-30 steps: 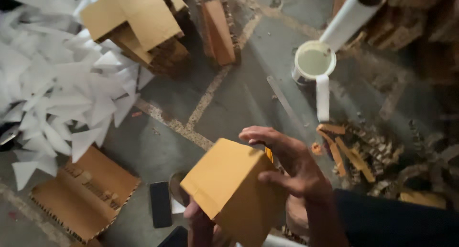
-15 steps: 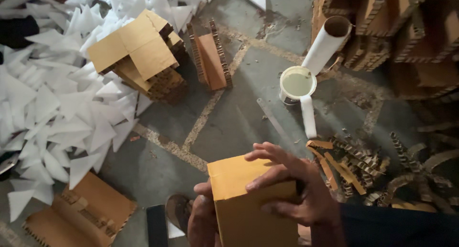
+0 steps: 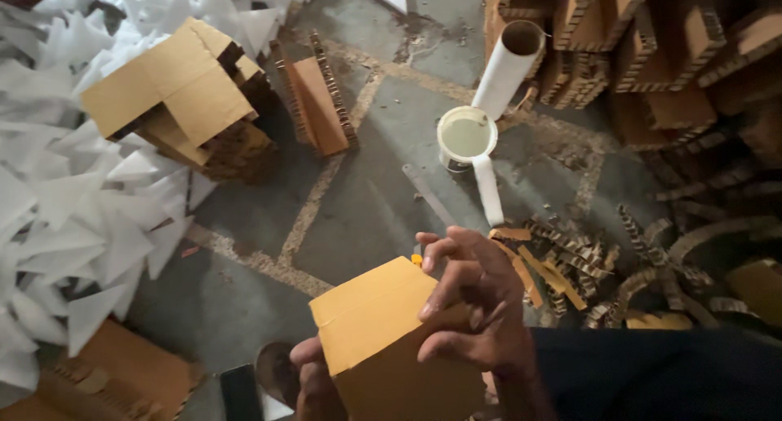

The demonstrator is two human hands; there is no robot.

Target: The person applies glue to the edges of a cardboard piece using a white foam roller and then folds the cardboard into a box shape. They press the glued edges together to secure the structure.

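White paper triangles (image 3: 73, 217) lie heaped at far left, beside a stack of folded cardboard pieces (image 3: 175, 99). Near the bottom centre, the left hand (image 3: 314, 384) grips the cardboard box (image 3: 383, 331) from below, fingers curled on its near left side. The box is plain, smooth, yellow-brown, tilted. The right hand (image 3: 476, 303) clasps its right edge, fingers bent. Further right sit a white cup (image 3: 466, 137), a paper tube (image 3: 507, 66) and corrugated strips (image 3: 586, 258).

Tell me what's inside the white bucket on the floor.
The white bucket holds a pale, whitish liquid up near its rim. Whatever lies beneath the surface is hidden. A white tube lies against its near side.
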